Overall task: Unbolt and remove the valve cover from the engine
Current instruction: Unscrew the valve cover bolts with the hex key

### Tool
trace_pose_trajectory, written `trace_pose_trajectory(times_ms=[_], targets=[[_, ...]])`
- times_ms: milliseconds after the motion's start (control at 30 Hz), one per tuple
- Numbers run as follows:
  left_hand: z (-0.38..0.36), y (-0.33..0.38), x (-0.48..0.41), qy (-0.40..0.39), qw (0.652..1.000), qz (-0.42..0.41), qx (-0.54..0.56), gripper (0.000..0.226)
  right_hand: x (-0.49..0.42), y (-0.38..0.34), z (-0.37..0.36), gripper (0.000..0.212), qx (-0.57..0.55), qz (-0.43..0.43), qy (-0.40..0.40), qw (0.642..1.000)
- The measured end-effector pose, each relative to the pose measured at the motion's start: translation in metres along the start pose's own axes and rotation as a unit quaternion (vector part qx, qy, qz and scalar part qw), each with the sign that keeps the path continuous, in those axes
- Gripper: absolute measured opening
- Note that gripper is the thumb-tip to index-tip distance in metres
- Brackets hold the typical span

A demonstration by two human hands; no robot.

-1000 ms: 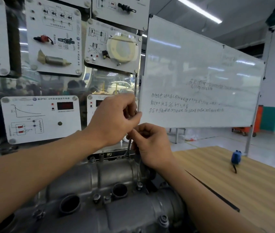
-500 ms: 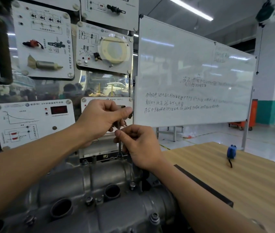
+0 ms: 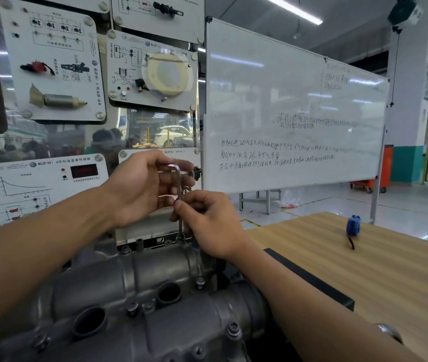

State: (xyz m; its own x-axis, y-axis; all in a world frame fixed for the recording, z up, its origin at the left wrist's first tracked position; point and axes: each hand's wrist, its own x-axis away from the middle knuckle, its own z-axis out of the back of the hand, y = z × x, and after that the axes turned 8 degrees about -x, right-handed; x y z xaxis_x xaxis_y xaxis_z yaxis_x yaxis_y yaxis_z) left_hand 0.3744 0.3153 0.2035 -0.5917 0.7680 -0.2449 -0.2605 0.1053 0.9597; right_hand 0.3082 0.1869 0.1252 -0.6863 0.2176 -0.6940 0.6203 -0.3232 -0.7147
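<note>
A grey cast valve cover (image 3: 139, 278) lies across the engine at the bottom, with round plug wells and several bolts on its flanges. An L-shaped hex key (image 3: 179, 194) stands upright, its lower tip in a bolt (image 3: 180, 237) at the cover's far edge. My left hand (image 3: 142, 186) grips the key's short top arm. My right hand (image 3: 207, 220) pinches the vertical shaft between thumb and forefinger, just above the bolt.
White training panels (image 3: 51, 64) with mounted parts hang right behind the engine. A whiteboard (image 3: 294, 108) stands at the back right. A wooden table (image 3: 364, 270) lies to the right, with a blue tape measure (image 3: 353, 226) and a black strip (image 3: 309, 278) along its near edge.
The left hand has turned on the key's top arm, so the bend now shows between its fingers. The view has shifted a little; both hands stay on the key at the same bolt.
</note>
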Motion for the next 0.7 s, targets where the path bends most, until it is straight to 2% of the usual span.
trace_pose_trajectory(times_ms=[100, 233, 300, 400, 500, 600, 700], targets=[[0.008, 0.000, 0.001, -0.055, 0.997, -0.012, 0.051, 0.036, 0.000, 0.000, 0.001, 0.025, -0.004, -0.007, 0.000, 1.000], [0.011, -0.001, 0.002, -0.091, 0.995, -0.039, 0.010, 0.028, 0.000, 0.000, 0.000, 0.029, -0.005, -0.010, 0.000, 1.000], [0.005, 0.000, 0.001, -0.048, 0.996, -0.060, -0.048, 0.018, -0.001, 0.000, -0.001, 0.028, 0.002, -0.011, -0.005, 1.000], [-0.009, -0.001, -0.002, 0.081, 0.985, -0.085, -0.125, 0.032, -0.001, 0.000, -0.001, 0.027, 0.019, -0.009, -0.015, 1.000], [-0.019, -0.004, -0.005, 0.167, 0.973, -0.095, -0.130, 0.037, 0.001, -0.001, -0.001, 0.025, 0.025, -0.006, -0.026, 0.999], [-0.024, -0.002, -0.007, 0.217, 0.964, -0.088, -0.125, 0.027, 0.001, -0.003, -0.001, 0.024, 0.011, -0.012, -0.028, 0.999], [-0.024, 0.004, -0.008, 0.203, 0.973, -0.056, -0.091, 0.017, 0.002, -0.003, 0.000, 0.029, 0.011, -0.009, -0.025, 1.000]])
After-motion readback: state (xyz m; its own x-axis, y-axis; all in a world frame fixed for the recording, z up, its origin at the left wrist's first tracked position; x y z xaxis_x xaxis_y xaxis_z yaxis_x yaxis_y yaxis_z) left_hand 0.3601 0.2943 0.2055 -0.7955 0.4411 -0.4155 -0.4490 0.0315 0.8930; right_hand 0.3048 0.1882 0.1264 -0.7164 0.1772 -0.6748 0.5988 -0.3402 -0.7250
